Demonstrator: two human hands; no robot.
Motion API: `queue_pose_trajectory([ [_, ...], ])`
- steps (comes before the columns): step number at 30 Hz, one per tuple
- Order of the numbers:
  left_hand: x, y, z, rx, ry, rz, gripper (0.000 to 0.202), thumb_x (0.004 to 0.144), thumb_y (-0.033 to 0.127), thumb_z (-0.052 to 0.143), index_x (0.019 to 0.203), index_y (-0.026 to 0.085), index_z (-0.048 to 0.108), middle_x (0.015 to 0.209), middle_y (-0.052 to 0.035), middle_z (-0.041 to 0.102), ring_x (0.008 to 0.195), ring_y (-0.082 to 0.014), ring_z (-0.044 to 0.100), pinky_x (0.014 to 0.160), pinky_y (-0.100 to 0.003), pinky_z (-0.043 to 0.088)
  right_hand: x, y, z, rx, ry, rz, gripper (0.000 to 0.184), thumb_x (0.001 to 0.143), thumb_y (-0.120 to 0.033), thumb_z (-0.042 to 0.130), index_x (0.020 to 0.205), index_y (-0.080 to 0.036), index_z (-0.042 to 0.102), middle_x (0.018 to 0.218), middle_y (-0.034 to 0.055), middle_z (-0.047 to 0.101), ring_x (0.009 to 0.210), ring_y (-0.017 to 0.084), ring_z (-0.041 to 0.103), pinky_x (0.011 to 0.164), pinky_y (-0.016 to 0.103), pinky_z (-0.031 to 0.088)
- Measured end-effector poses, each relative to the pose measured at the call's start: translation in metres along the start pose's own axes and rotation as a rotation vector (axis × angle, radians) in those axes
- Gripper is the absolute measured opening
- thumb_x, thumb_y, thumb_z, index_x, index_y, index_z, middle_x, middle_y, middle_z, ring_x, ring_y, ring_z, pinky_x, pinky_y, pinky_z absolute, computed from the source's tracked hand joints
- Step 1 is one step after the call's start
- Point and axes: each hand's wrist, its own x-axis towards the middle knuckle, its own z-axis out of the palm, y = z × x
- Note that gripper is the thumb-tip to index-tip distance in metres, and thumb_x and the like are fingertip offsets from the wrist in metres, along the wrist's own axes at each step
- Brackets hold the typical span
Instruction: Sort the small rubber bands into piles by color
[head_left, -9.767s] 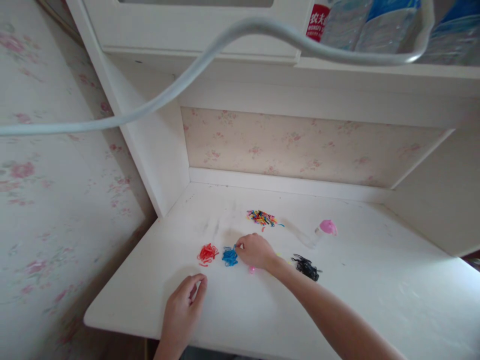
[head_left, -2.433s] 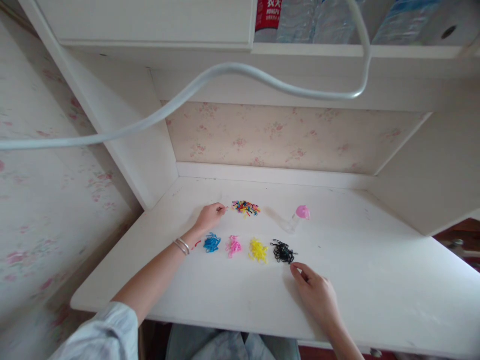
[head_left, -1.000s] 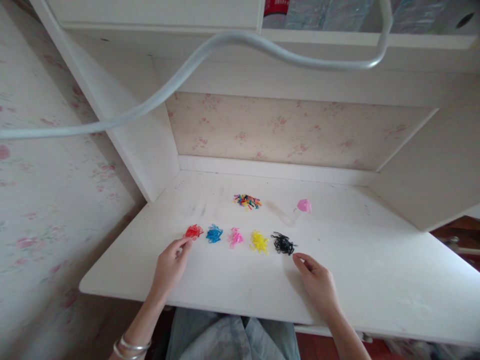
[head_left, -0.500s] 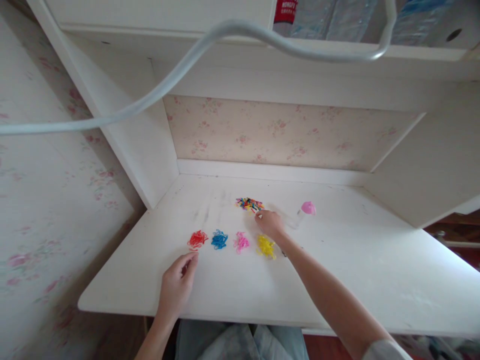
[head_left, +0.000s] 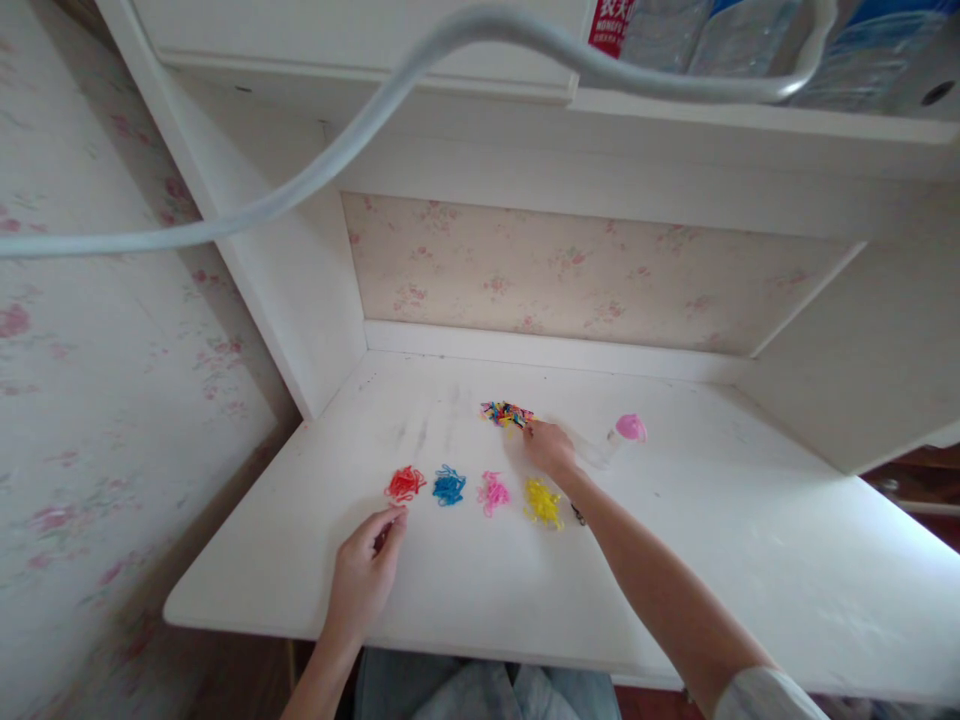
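Observation:
Small rubber bands lie sorted by colour in a row: a red pile, a blue pile, a pink pile and a yellow pile. A few black bands show beside my right forearm, which partly hides them. Behind the row is a mixed-colour pile. My right hand is at its right edge, fingertips pinched together; what they grip is too small to make out. Just in front of the red pile, my left hand rests with thumb and forefinger pinched, a reddish bit at the tips.
A clear container with a pink lid lies to the right of the mixed pile. The white desk has side panels and a shelf above holding plastic bottles. A pale cable or tube crosses the upper view.
The whole view has shifted slightly, moving the scene right and down. My right hand remains at the mixed pile, its fingertips turned more downward. My left hand stays by the red pile.

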Motion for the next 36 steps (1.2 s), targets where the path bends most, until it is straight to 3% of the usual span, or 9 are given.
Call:
queue_pose_trajectory([
  [5,-0.003,-0.003,0.000,-0.007,0.002,0.013,0.029,0.083,0.042,0.051,0.095,0.021,0.067,0.095,-0.0026,0.070,0.082,-0.0174,0.064,0.074,-0.027,0.049,-0.016,-0.005,-0.010,0.094,0.034,-0.087,0.033,0.094,-0.034,0.035,0.100,-0.016,0.063,0.093,0.0052,0.065,0.083,0.016,0.061,0.070,0.027,0.047],
  [9,-0.003,-0.002,0.002,0.002,0.010,0.010,0.032,0.082,0.043,0.051,0.094,0.019,0.068,0.091,-0.0032,0.071,0.074,-0.0167,0.063,0.069,-0.027,0.050,-0.044,-0.036,-0.006,0.181,0.024,-0.278,0.033,0.090,-0.032,0.036,0.099,-0.025,0.067,0.088,-0.0007,0.069,0.082,0.012,0.062,0.064,0.018,0.041],
  [16,-0.005,-0.003,0.003,-0.015,0.029,-0.004,0.037,0.082,0.044,0.050,0.099,0.016,0.067,0.087,-0.0047,0.071,0.068,-0.0164,0.063,0.063,-0.026,0.051,-0.085,-0.108,0.018,0.153,-0.026,-0.498,0.029,0.084,-0.031,0.042,0.089,-0.028,0.071,0.086,0.0024,0.071,0.078,0.016,0.063,0.063,0.022,0.040],
  [22,-0.003,-0.006,0.002,-0.015,-0.006,0.026,0.035,0.083,0.042,0.050,0.101,0.017,0.067,0.098,-0.0058,0.070,0.078,-0.0172,0.065,0.069,-0.026,0.052,-0.084,-0.127,0.027,0.113,-0.032,-0.535,0.025,0.080,-0.027,0.046,0.073,-0.020,0.070,0.078,0.0081,0.070,0.073,0.019,0.063,0.062,0.025,0.040],
  [25,-0.003,-0.007,0.001,-0.005,-0.014,0.017,0.035,0.084,0.042,0.049,0.100,0.017,0.066,0.099,-0.0057,0.070,0.080,-0.0172,0.065,0.071,-0.027,0.051,-0.085,-0.113,0.018,0.171,0.012,-0.522,0.029,0.084,-0.027,0.041,0.076,-0.021,0.069,0.077,0.0060,0.069,0.071,0.017,0.062,0.062,0.024,0.039],
  [28,-0.004,-0.006,0.000,0.016,-0.028,0.018,0.034,0.085,0.043,0.048,0.099,0.018,0.066,0.098,-0.0052,0.069,0.080,-0.0167,0.064,0.071,-0.026,0.051,-0.093,-0.080,0.005,0.262,0.052,-0.495,0.038,0.090,-0.032,0.032,0.084,-0.023,0.068,0.073,0.0020,0.067,0.067,0.013,0.059,0.060,0.021,0.037],
  [31,-0.004,-0.004,0.000,0.061,-0.049,0.043,0.033,0.086,0.042,0.047,0.100,0.019,0.065,0.096,-0.0042,0.070,0.078,-0.0159,0.064,0.070,-0.025,0.050,-0.107,-0.030,0.003,0.386,0.074,-0.435,0.044,0.092,-0.040,0.027,0.093,-0.022,0.067,0.070,-0.0003,0.064,0.061,0.011,0.055,0.053,0.019,0.036],
  [34,-0.004,-0.004,0.002,0.160,-0.085,0.104,0.031,0.087,0.041,0.045,0.099,0.021,0.065,0.094,-0.0027,0.070,0.078,-0.0155,0.064,0.069,-0.024,0.050,-0.126,0.030,0.016,0.784,0.139,-0.225,0.043,0.084,-0.051,0.043,0.091,-0.017,0.069,0.069,0.0004,0.064,0.057,0.011,0.052,0.050,0.020,0.036],
  [36,-0.005,-0.003,0.005,0.269,-0.111,0.164,0.029,0.087,0.040,0.043,0.097,0.022,0.065,0.093,-0.0019,0.071,0.079,-0.0157,0.065,0.070,-0.024,0.049,-0.140,0.069,0.029,0.869,0.138,-0.060,0.045,0.080,-0.054,0.050,0.096,-0.016,0.068,0.067,0.0007,0.064,0.055,0.011,0.052,0.048,0.020,0.036],
])
